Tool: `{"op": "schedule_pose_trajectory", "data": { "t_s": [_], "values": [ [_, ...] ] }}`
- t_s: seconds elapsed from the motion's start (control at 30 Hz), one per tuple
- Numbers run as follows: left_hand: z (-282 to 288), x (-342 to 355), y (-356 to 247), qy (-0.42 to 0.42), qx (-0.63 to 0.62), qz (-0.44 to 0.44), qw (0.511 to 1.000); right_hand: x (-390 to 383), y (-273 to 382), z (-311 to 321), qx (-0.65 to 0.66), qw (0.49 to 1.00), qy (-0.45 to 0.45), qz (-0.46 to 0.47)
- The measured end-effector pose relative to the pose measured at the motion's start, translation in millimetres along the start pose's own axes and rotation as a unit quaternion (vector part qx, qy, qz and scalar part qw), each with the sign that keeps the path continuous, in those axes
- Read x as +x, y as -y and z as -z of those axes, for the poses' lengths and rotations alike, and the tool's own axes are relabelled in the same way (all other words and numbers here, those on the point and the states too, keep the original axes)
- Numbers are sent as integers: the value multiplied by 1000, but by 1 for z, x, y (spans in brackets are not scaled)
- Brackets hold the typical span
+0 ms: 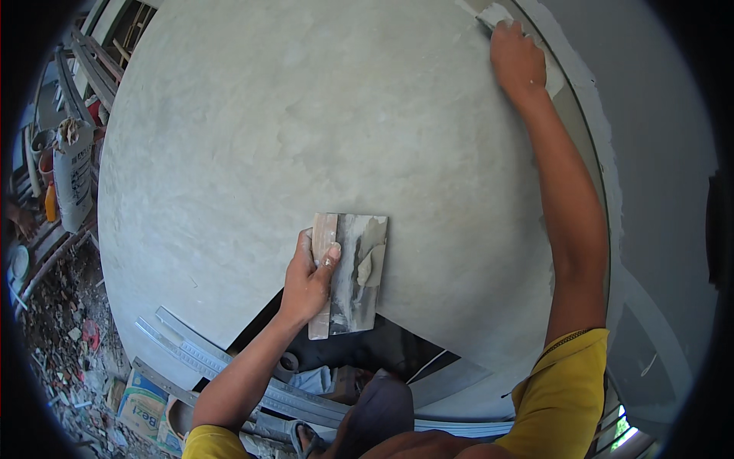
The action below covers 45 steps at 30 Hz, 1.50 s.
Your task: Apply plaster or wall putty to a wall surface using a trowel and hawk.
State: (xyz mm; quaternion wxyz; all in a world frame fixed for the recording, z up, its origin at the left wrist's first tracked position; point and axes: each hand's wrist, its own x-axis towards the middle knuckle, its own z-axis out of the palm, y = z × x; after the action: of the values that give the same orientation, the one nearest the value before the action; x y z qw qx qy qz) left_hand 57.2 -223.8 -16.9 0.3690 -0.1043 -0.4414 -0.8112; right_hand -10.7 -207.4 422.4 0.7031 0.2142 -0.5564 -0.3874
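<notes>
My left hand [308,280] grips the wooden handle of a flat plastering trowel [358,271] that carries a dab of grey-beige putty. It is held in front of a smooth grey plastered wall [290,130]. My right hand [518,63] reaches up high to the wall's right corner edge and presses a small blade [489,17], smearing pale putty there. Most of that blade is hidden by the fingers. A strip of whiter putty [592,92] runs down the corner.
Metal channel strips [229,367] lie on the floor below, beside a printed sack [141,402] and rubble [61,329]. At the left stand a white bag [74,176], an orange bottle [50,202] and stacked frames [92,61]. A sandalled foot [306,437] shows below.
</notes>
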Motion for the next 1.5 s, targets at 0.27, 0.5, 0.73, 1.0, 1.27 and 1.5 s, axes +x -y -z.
{"op": "schedule_pose_trajectory", "data": {
  "t_s": [0.27, 0.5, 0.73, 1.0, 1.27, 1.5],
  "values": [
    [5, 0, -5, 23, 1, -9, 1000, -34, 9, 23, 49, 997, -53, 37],
    [4, 1, -9, 39, 23, -19, 999, 23, -11, 6, 68, 996, -20, -49],
    [11, 2, -9, 43, 29, -10, 999, -38, 42, 33, 114, 990, -52, 59],
    [7, 1, -8, 43, 38, -38, 998, -32, -32, -11, 5, 996, -41, -74],
    [4, 1, -8, 64, 47, 13, 997, -32, -29, -17, 1, 997, -20, -72],
    [8, -5, -10, 43, -23, 7, 999, -79, 13, 12, 16, 999, -41, 26]
  ]
}}
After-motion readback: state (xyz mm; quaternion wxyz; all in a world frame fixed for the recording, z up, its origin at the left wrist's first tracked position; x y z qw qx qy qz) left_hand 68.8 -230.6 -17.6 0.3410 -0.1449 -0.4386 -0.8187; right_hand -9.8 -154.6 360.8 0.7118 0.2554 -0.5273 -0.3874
